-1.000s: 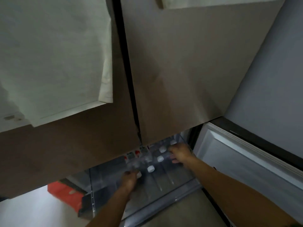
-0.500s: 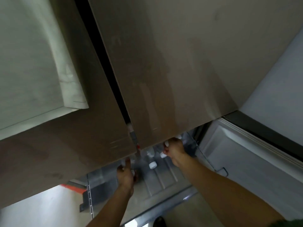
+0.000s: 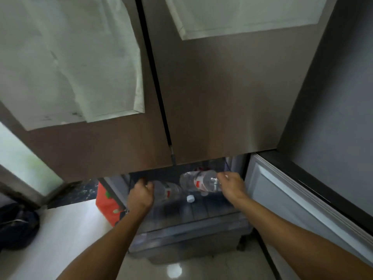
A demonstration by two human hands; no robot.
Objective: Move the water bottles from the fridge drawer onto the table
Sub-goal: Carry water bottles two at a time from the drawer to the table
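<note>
A clear water bottle [image 3: 198, 181] lay sideways in the air above the open fridge drawer [image 3: 187, 221], gripped at its neck end by the right hand [image 3: 232, 185]. The left hand [image 3: 140, 196] was closed around a second bottle [image 3: 168, 191] beside it. A white-capped bottle [image 3: 190, 198] stood in the drawer below, between them.

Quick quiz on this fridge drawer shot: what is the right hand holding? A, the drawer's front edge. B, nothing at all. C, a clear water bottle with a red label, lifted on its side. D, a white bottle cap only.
C: the right hand grips a clear water bottle with a red label by its neck end, held sideways above the fridge drawer.
</note>
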